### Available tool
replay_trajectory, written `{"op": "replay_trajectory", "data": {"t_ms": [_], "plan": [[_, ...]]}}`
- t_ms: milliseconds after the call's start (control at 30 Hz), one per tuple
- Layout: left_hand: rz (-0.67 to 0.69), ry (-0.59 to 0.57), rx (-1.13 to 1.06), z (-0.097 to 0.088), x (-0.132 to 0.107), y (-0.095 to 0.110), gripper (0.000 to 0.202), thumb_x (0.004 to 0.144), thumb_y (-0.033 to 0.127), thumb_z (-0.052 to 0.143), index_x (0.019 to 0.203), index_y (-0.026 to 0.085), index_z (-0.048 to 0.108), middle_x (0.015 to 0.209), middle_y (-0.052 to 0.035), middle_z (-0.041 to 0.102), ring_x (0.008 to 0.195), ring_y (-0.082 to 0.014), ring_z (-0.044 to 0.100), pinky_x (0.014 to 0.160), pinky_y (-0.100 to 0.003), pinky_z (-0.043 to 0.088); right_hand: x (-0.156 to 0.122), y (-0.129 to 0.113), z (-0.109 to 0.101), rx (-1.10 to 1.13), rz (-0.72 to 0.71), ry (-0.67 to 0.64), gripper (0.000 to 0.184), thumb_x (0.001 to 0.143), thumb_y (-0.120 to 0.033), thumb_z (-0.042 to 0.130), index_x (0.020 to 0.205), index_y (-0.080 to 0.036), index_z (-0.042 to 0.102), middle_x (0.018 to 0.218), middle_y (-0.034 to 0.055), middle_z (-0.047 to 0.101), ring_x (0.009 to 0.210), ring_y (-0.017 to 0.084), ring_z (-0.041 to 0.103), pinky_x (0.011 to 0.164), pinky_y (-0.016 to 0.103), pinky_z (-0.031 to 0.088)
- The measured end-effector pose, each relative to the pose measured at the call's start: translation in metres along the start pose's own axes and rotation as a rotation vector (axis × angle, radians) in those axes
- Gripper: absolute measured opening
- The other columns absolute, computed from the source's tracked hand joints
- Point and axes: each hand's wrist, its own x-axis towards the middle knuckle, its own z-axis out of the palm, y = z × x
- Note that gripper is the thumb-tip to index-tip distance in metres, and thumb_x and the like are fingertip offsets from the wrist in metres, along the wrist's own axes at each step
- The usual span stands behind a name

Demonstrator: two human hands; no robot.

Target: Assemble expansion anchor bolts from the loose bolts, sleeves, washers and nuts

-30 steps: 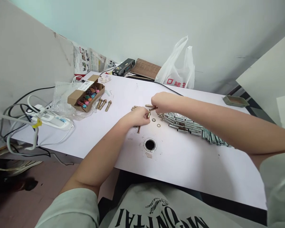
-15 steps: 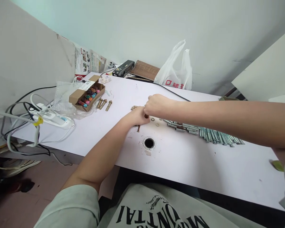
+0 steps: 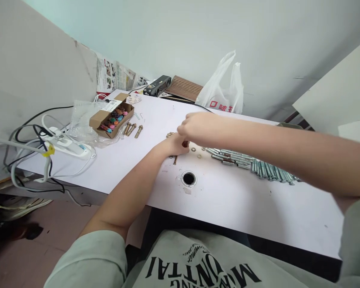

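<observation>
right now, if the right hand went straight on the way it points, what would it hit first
Probably the loose brass bolts just past the right hand, then the cardboard box farther left. How high the hand is above the table is unclear.

We look from one camera worn on the head, above the near edge of the table (image 3: 258, 208), facing forward and down. Our shirt (image 3: 198, 268) fills the bottom of the frame, close under the lens. Both forearms run out to the left hand (image 3: 174, 145) and right hand (image 3: 195, 126), which meet mid-table. The far wall (image 3: 180, 40) closes the top. The view is rolled, so the table's near edge slopes down to the right, and the floor (image 3: 33, 248) shows near left.
</observation>
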Motion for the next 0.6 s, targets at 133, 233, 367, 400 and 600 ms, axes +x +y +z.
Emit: {"op": "replay_trajectory", "data": {"t_ms": [133,233,367,400,600], "plan": [[0.064,-0.047,0.056,-0.002,-0.003,0.000,0.003,0.066,0.020,0.062,0.068,0.019,0.061,0.067,-0.0023,0.064,0.065,-0.0158,0.058,0.061,-0.027,0.042,-0.024,0.031,0.008,0.466,0.110,0.270,0.019,0.077,-0.034,0.074,0.086,-0.017,0.074,0.075,0.0051,0.068,0.073,0.018,0.061,0.063,0.028,0.043],[0.066,-0.069,0.053,-0.003,-0.003,0.001,0.013,0.064,0.019,0.062,0.077,0.019,0.064,0.069,-0.0002,0.065,0.065,-0.0145,0.059,0.060,-0.025,0.042,-0.026,0.047,0.042,0.823,0.227,0.305,0.027,0.074,-0.040,0.076,0.083,-0.014,0.074,0.069,0.0050,0.068,0.055,0.011,0.053,0.050,0.025,0.036],[0.082,-0.070,0.013,-0.006,-0.005,0.003,0.027,0.066,0.022,0.062,0.093,0.019,0.064,0.065,0.0024,0.063,0.061,-0.0131,0.058,0.058,-0.023,0.042,-0.015,0.053,0.079,0.993,0.260,0.348,0.030,0.075,-0.041,0.074,0.086,-0.013,0.075,0.068,0.0047,0.070,0.048,0.007,0.046,0.048,0.023,0.034],[0.087,-0.070,0.000,-0.007,-0.006,0.004,0.023,0.068,0.024,0.061,0.091,0.020,0.064,0.063,0.0028,0.061,0.058,-0.0125,0.056,0.057,-0.023,0.041,-0.011,0.053,0.084,1.001,0.261,0.351,0.032,0.075,-0.042,0.074,0.086,-0.012,0.075,0.069,0.0051,0.070,0.049,0.007,0.046,0.048,0.023,0.035],[-0.004,-0.075,-0.073,-0.007,-0.007,0.001,0.023,0.074,0.031,0.058,0.060,0.020,0.044,0.053,0.0038,0.046,0.050,-0.0082,0.042,0.050,-0.023,0.032,0.001,0.057,0.099,0.947,0.274,0.355,0.036,0.074,-0.047,0.073,0.085,-0.013,0.078,0.070,0.0048,0.071,0.056,0.010,0.052,0.053,0.023,0.038]]}}
